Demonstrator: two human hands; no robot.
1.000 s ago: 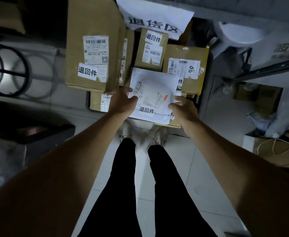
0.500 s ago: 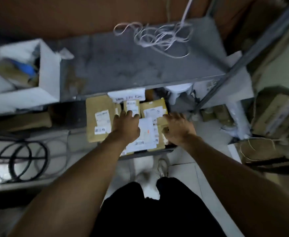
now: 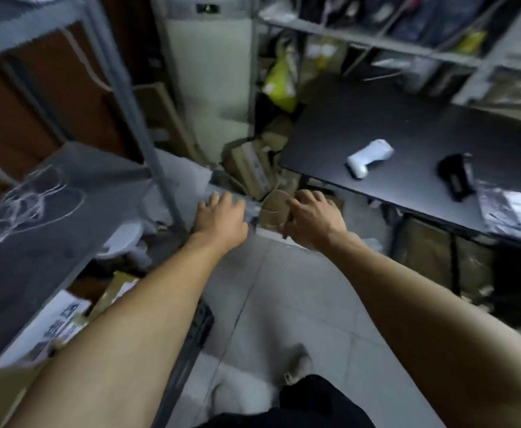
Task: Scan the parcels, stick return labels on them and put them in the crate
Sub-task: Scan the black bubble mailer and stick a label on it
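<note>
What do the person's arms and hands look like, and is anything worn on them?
Both forearms are bare, with no sleeves in view. The left hand and the right hand wear no gloves; no watch or ring shows, though the picture is blurred.

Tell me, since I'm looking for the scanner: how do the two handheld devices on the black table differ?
The white pistol-shaped device is pale and smooth; the black device is dark with a light strip on its side. The white one lies nearer the black table's middle, the black one further right, beside a clear plastic-wrapped parcel. Both lie untouched; neither hand reaches them.
</note>
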